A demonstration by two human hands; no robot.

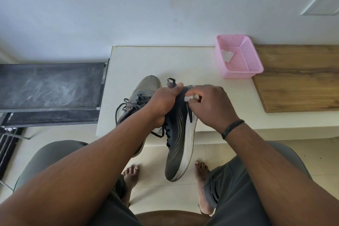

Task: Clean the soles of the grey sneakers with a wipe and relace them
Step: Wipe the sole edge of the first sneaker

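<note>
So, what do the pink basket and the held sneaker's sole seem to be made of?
The pink basket looks like moulded plastic: its walls are a regular mesh of small holes in one even colour. The held sneaker has a thick white sole, probably matte foam or rubber; the picture cannot settle which.

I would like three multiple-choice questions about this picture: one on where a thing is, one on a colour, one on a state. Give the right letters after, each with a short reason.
1. Where is the second sneaker?
A. on the white table
B. in the basket
C. on the floor

2. What colour is the basket?
A. blue
B. pink
C. green

3. What does the right hand hold?
A. nothing
B. a brush
C. a white wipe

Answers:
1 A, it lies on the white table, left of the held sneaker that the left hand grips.
2 B, its mesh walls are pink.
3 C, the fingers pinch the wipe against the held sneaker's heel end.
</note>
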